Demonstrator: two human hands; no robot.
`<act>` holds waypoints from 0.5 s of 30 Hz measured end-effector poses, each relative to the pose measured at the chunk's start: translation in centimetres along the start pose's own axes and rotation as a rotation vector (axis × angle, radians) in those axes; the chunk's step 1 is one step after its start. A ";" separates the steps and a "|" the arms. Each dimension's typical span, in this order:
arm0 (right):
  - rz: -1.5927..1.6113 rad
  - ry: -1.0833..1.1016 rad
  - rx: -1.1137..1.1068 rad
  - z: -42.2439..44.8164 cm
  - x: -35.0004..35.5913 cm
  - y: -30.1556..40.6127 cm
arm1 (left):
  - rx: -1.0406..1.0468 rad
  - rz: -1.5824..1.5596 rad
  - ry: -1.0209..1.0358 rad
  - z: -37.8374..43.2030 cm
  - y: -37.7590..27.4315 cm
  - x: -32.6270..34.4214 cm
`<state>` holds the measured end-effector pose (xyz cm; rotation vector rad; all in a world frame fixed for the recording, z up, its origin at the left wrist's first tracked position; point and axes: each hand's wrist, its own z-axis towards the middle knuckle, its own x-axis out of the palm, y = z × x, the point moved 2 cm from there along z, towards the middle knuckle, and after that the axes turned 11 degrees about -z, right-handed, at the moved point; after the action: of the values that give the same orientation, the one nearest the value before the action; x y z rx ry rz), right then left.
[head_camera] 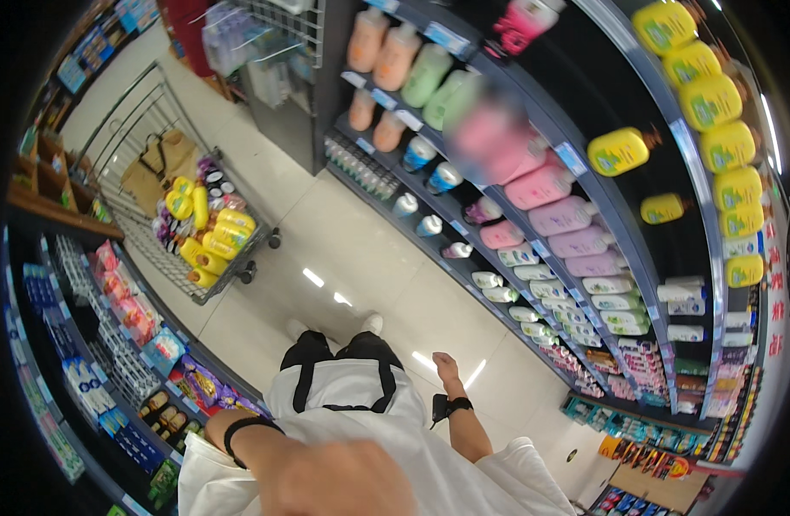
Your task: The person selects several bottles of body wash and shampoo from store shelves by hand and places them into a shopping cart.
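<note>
Close to the camera at the bottom, my left hand is a large blur, bent in front of my white shirt; a black band circles that arm. Its fingers cannot be made out. Over the floor on the right, my right hand hangs low with its fingers curled in and nothing seen in it. A black device is strapped to that wrist. Ahead on the left stands a metal shopping cart, holding yellow bottles, purple-and-white packs and a brown bag.
Shelves of pump bottles in peach, green, pink, purple, white and yellow run along the right. Lower shelves with boxed and bagged goods line the left. Tiled floor lies between them. A wire basket rack stands beyond.
</note>
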<state>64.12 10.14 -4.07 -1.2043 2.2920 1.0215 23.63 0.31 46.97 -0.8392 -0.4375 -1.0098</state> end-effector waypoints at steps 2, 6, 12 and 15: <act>-0.012 -0.045 -0.061 -0.2 -2.5 1.0 | -0.145 0.052 -0.375 0.4 3.6 -2.1; 0.064 -0.147 -0.270 0.6 -8.5 4.3 | -0.308 -0.235 -0.775 5.8 9.9 -6.0; 0.303 -0.093 -0.599 -4.4 -18.1 19.4 | -0.457 -0.275 -0.814 9.3 16.7 -8.1; 0.313 -0.009 -0.770 -9.4 -22.9 26.1 | -0.510 -0.242 -0.819 10.3 18.8 -8.7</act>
<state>56.07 25.90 27.32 -1.0743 2.1720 2.1464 36.32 18.28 39.90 -1.7021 -1.0160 -0.9794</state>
